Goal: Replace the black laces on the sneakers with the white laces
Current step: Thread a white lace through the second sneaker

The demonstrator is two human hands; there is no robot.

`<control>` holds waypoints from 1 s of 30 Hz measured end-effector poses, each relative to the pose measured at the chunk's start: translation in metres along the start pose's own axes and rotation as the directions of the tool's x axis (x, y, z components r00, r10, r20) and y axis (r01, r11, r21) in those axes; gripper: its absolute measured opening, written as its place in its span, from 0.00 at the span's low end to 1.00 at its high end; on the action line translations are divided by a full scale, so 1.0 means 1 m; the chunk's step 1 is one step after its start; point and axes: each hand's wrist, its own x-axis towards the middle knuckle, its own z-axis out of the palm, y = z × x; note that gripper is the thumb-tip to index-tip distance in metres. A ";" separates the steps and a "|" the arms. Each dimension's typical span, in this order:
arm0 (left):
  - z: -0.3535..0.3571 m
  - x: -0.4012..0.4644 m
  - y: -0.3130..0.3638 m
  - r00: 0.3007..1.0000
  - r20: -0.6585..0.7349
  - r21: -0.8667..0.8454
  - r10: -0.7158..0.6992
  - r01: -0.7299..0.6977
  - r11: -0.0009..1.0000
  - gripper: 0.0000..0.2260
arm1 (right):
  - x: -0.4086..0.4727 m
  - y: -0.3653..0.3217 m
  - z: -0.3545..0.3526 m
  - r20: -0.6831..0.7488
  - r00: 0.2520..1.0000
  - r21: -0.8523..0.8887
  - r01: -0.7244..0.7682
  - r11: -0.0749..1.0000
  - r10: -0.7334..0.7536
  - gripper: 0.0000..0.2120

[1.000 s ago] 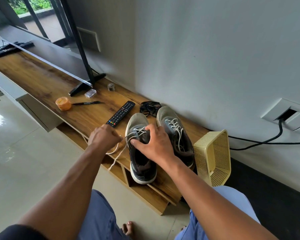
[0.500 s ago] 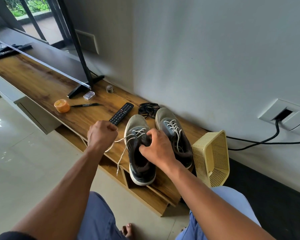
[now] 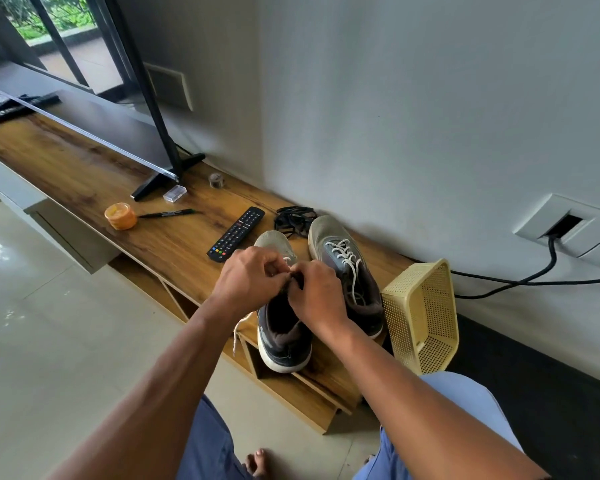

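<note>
White lace (image 3: 245,318) is pinched by both our hands, left (image 3: 248,280) and right (image 3: 317,294), over the near sneaker (image 3: 283,344), presumably threading eyelets; black laces (image 3: 293,221) lie discarded beyond it.

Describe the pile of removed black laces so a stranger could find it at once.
Find the wooden TV bench along the wall. Behind the toes of the two sneakers, right of the remote, lies the black laces: the bench's only loose dark tangle.

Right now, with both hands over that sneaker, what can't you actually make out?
- Head view: lacing on the near sneaker, covered by the left hand and right hand.
- What each hand pinches: fingertips meet, too small to tell.
- Loose white lace end: its upper part is hidden under the left wrist.
- TV: cut off by the top-left edge.
- Remote button labels: too small.
</note>
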 end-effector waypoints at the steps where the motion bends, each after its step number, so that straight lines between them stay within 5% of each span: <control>1: 0.000 0.000 -0.002 1.000 0.015 0.031 -0.008 0.007 0.999 0.03 | 0.001 0.001 -0.001 -0.005 1.000 0.018 -0.004 1.000 0.004 0.06; 5: 0.001 -0.003 -0.003 0.999 0.047 0.084 -0.009 0.005 0.996 0.03 | 0.005 0.002 -0.006 0.021 0.996 0.116 -0.091 0.989 0.089 0.10; 8: -0.004 -0.003 -0.007 0.999 0.039 -0.042 -0.009 0.011 0.999 0.03 | 0.007 0.002 -0.008 0.039 0.988 0.146 -0.153 0.977 0.149 0.11; 14: -0.026 -0.002 -0.026 0.936 -0.060 -0.411 -0.346 0.293 0.863 0.02 | 0.008 0.003 -0.006 0.077 0.994 0.082 -0.087 0.993 0.081 0.21; 19: -0.022 0.001 -0.027 0.873 0.160 -0.382 -0.461 0.485 0.787 0.02 | 0.006 0.001 0.002 0.086 0.987 -0.092 0.146 0.985 -0.138 0.23; 30: -0.019 0.008 -0.040 0.833 0.338 -0.198 -0.438 0.518 0.832 0.03 | 0.013 0.009 0.003 0.069 0.993 -0.051 0.094 0.994 -0.091 0.20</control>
